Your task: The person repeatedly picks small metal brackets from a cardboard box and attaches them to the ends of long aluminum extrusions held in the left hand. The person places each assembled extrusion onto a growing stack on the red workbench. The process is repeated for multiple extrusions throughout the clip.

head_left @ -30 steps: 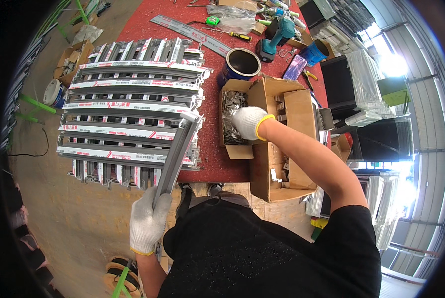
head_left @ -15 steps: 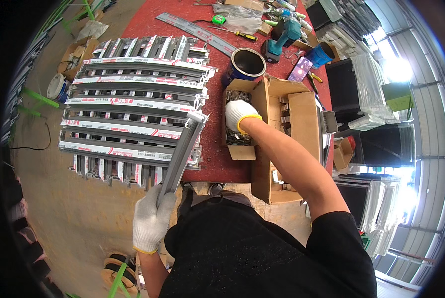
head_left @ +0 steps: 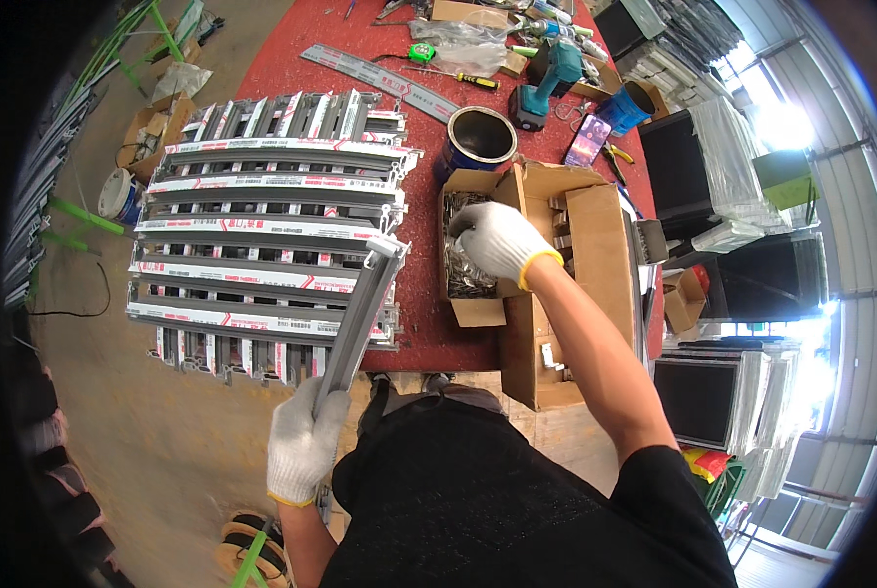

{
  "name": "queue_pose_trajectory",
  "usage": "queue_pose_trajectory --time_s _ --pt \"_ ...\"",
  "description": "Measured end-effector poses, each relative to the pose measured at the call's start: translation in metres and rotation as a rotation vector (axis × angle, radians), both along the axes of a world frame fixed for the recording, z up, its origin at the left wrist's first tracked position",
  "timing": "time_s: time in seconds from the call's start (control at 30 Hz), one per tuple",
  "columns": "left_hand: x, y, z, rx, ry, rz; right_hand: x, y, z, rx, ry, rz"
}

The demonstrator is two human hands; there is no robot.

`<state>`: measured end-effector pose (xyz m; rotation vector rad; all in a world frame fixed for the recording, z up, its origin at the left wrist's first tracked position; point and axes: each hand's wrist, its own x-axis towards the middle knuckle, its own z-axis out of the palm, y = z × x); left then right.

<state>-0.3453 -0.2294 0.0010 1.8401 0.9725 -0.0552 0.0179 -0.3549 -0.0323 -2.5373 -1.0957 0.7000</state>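
Within left fingers (head_left: 334, 407), grey profile (head_left: 357, 319), slanted

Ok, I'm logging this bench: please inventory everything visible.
table: one, red, centre
held profile: one, grey, centre-left
stacked profiles: many, grey, left
small box: one, brown, centre
metal parts: many, silver, inside small box
large box: one, brown, beside small box
tin: one, blue, beyond small box
drill: one, teal, beyond tin
cup: one, blue, right of drill
phone: one, pinkish, below cup
screwdriver: one, yellow, left of drill
dark panels: several, black, right
left fingers: several, white-gloved, gripping held profile
right fingers: several, white-gloved, over metal parts
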Motion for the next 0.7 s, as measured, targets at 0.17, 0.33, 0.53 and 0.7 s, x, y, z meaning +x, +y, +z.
queue_pose_trajectory --time_s 0.17,0.33,0.53,0.7 --pt "0.002 0.002 0.002 -0.04 -0.013 -0.017 -0.022 -0.032 0.031 0.265 0.402 -0.291" --pt "0.0 0.006 0.005 -0.121 0.024 -0.056 -0.052 -0.053 0.036 0.612 0.487 -0.396" --pt "-0.002 0.009 0.004 -0.172 -0.001 -0.094 -0.063 -0.075 0.042 0.689 0.653 -0.523" --pt "-0.002 0.006 0.008 -0.178 0.026 -0.123 -0.059 -0.097 0.037 0.92 0.957 -0.598"
